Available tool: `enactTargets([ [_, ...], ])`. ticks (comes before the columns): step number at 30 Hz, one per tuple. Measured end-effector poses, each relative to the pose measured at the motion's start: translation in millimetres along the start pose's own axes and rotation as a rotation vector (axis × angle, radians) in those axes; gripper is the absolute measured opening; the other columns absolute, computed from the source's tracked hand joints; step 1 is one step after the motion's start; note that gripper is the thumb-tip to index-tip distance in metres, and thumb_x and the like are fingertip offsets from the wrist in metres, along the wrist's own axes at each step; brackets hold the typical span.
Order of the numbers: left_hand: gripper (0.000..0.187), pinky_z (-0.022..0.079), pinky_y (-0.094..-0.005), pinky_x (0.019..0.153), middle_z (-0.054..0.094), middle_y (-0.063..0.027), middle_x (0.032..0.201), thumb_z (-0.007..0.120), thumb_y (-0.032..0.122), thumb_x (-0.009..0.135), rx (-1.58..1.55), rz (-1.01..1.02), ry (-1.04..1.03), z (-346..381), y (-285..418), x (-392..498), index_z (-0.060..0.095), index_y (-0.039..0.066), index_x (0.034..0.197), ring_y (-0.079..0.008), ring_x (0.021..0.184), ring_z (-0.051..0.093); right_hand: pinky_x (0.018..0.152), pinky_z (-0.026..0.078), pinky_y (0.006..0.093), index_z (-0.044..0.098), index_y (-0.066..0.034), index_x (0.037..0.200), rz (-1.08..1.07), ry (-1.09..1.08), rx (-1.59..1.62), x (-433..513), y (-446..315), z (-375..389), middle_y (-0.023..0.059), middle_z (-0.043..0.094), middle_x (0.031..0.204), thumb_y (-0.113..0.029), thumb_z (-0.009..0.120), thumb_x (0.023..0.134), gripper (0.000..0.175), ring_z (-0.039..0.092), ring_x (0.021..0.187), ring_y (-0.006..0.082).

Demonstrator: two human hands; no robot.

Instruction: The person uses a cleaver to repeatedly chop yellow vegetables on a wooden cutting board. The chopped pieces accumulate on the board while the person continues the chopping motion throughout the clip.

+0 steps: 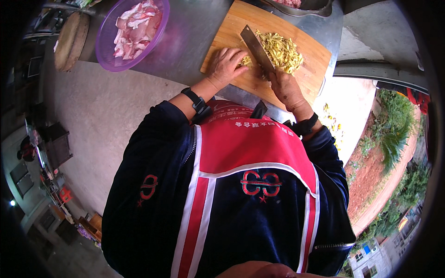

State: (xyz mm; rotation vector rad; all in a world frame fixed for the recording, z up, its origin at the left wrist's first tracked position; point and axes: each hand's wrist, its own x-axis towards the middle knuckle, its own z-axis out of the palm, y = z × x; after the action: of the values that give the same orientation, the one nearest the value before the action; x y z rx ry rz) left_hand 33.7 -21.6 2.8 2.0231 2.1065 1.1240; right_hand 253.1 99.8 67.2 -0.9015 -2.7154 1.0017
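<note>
A wooden cutting board (240, 24) lies at an angle on the metal worktop (194, 27). My right hand (286, 87) is closed around the handle of a cleaver (257, 50), whose broad blade points up and to the left over the board. Right of the blade is a pile of pale yellow-green chopped strips (282, 52), perhaps ginger. My left hand (227, 66) rests on the board left of the blade, its fingers curled against a small heap of the same pieces (245, 61). What lies beneath those fingers is hidden.
A purple plastic bowl (100, 52) of raw meat (139, 29) stands at the upper left. Beyond it is a round wooden chopping block (71, 41). A metal pan (313, 12) with minced meat (290, 2) sits beyond the board, at the top right.
</note>
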Motion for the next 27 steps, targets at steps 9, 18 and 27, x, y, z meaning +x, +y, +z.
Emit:
enactTargets([
  [9, 0.062, 0.041, -0.0447, 0.096, 0.063, -0.0073, 0.116, 0.080, 0.048, 0.077, 0.199, -0.157, -0.001, -12, 10, 2, 0.063, 0.013, 0.125, -0.0290, 0.110, 0.056, 0.072, 0.051, 0.0533, 0.058, 0.0020, 0.105, 0.043, -0.035, 0.011, -1, -9, -6, 0.0324, 0.064, 0.085, -0.019, 0.055, 0.099, 0.022, 0.064, 0.083, 0.0507],
  [18, 0.057, 0.049, -0.0422, 0.094, 0.061, -0.0108, 0.122, 0.084, 0.026, 0.077, -0.246, -0.099, 0.086, 0, -1, 7, 0.061, 0.011, 0.126, -0.0313, 0.111, 0.061, 0.072, 0.052, 0.0514, 0.058, 0.0020, 0.109, -0.014, -0.016, 0.049, -2, -3, -1, 0.0297, 0.065, 0.085, -0.016, 0.056, 0.098, 0.021, 0.064, 0.084, 0.0484],
  [27, 0.038, 0.052, -0.0396, 0.093, 0.059, -0.0098, 0.110, 0.081, 0.014, 0.079, -0.184, 0.035, -0.006, -4, 10, 9, 0.066, 0.009, 0.113, -0.0297, 0.108, 0.060, 0.069, 0.052, 0.0527, 0.057, 0.0013, 0.110, 0.002, -0.046, -0.025, -1, -5, 1, 0.0302, 0.065, 0.084, -0.015, 0.055, 0.098, 0.020, 0.065, 0.081, 0.0488],
])
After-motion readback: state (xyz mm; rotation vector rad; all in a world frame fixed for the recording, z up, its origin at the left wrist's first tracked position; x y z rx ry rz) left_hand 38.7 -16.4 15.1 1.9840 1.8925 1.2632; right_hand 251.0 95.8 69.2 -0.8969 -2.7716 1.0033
